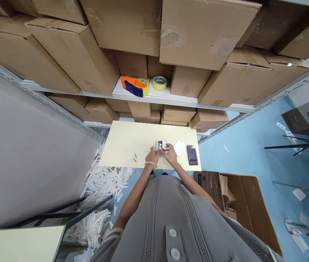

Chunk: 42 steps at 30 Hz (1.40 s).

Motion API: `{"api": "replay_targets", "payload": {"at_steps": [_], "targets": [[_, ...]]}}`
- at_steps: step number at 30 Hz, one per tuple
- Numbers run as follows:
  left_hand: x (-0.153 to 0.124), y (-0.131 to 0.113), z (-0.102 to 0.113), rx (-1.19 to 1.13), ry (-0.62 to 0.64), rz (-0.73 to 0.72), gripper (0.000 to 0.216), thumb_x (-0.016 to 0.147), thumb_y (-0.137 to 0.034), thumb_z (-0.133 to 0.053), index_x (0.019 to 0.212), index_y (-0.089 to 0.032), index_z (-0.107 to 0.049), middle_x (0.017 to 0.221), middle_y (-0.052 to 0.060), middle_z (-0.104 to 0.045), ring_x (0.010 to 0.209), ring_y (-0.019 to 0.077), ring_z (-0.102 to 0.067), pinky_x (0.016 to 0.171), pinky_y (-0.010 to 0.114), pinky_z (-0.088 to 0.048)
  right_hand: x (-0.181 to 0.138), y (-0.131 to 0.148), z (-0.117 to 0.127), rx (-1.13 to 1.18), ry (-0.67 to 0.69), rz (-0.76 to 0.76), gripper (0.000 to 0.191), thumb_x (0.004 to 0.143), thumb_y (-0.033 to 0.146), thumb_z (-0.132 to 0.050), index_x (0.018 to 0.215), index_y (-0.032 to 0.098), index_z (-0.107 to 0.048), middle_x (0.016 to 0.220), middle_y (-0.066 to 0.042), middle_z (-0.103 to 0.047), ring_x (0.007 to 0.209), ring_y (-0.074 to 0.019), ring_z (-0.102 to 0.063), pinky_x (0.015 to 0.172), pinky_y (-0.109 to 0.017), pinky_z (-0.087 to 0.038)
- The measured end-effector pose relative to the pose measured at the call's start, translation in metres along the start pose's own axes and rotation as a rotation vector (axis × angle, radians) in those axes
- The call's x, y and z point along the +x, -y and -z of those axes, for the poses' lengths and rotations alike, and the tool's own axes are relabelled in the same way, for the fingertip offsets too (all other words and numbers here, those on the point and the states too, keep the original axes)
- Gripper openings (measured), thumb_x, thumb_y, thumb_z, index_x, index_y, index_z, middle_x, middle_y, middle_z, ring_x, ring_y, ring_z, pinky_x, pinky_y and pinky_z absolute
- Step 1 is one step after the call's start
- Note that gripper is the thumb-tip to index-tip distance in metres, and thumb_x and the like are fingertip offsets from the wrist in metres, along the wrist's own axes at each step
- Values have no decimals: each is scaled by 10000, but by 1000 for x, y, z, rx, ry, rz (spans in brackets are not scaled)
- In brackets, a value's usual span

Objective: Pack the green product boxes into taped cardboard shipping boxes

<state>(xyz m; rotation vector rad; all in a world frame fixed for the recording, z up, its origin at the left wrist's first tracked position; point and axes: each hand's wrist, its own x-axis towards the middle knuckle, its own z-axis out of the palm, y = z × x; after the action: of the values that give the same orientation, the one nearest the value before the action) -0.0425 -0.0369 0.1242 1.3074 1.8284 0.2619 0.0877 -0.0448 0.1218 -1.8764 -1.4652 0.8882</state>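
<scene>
A small open-looking box [160,145] with pale sides and a dark brown inside stands on the cream table. My left hand [152,156] grips it at the lower left, a pale bracelet round the wrist. From the right, my right hand [171,154] has its fingers curled against the same box, both thumbs meeting at its near edge. What lies inside is too small to make out. A white sheet [179,147] lies just right of my right hand. Beyond it is a dark, pixelated rectangular item [191,155]. Small brown strips [135,158] lie left of my left hand.
Shelves of cardboard boxes [192,32] rise behind the table [127,138]. One shelf carries an orange and blue tape dispenser [135,86] and a yellow tape roll [159,83]. White paper scraps [106,182] cover the floor at left; a large open carton [248,203] stands at right.
</scene>
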Motion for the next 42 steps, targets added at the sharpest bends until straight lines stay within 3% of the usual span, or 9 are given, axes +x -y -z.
{"api": "replay_targets", "payload": {"at_steps": [6,10,15,19,21,24,29,34,42], "targets": [[2,0,11,0,-43,43,533,953,-460,-225,1357,-175,-428,1176,185,-650,1085,327,-615,848,400,-444,2,7,11,-56,-7,-16,337,909,330,-425,1231,233,-442,1117,-62,-659,890,-191,-653,785,-306,-469],[4,6,14,-20,-104,4,529,947,-354,-298,1437,-157,-320,1206,179,-633,1125,309,-595,898,400,-445,4,-4,14,-62,-33,-28,319,923,251,-333,1221,211,-439,948,-49,-698,857,-201,-656,777,-312,-470],[7,9,14,46,-279,-473,671,846,-133,-401,1492,-202,-233,1529,108,-312,1403,246,-303,1105,395,-307,5,-8,18,-203,-129,101,413,868,210,-413,1279,168,-414,1167,-125,-609,1056,-231,-590,863,-354,-459],[15,7,9,131,-83,-712,774,742,-59,-448,1480,-210,-269,1534,72,-312,1454,242,-159,1176,453,-150,7,7,24,-440,-77,402,381,848,130,-423,1219,171,-500,1266,-142,-525,1220,-251,-459,990,-389,-372],[18,7,4,133,-8,-722,847,702,-73,-502,1493,-170,-214,1529,116,-307,1451,278,-155,1170,487,-136,8,17,25,-525,7,502,353,850,110,-426,1178,184,-531,1206,-124,-557,1207,-245,-459,1037,-402,-323],[19,8,-3,97,-24,-727,931,675,-89,-556,1502,-133,-130,1510,173,-309,1432,316,-195,1158,525,-123,7,30,22,-622,42,519,389,808,108,-501,1192,172,-522,1148,-131,-581,1209,-262,-450,1110,-462,-212],[21,14,-7,-130,-94,-782,938,716,-91,-548,1506,-149,-46,1365,157,-469,1294,250,-409,1105,446,-284,4,44,17,-698,-1,500,468,747,147,-599,1204,172,-499,1144,-137,-577,1188,-289,-457,1149,-540,-86],[23,17,-12,-237,-110,-740,955,701,-56,-559,1506,-179,-60,1318,119,-505,1243,217,-442,1072,390,-335,5,46,12,-728,0,425,472,711,169,-649,1165,169,-517,1038,-145,-627,1086,-310,-515,1147,-574,-22],[24,18,-20,-299,-143,-735,821,756,-84,-524,1490,-149,-161,1294,132,-528,1168,230,-461,1009,412,-393,13,51,-8,-863,111,244,681,698,217,-664,1312,97,-394,1097,-211,-641,1165,-367,-478,1067,-651,88]]}}
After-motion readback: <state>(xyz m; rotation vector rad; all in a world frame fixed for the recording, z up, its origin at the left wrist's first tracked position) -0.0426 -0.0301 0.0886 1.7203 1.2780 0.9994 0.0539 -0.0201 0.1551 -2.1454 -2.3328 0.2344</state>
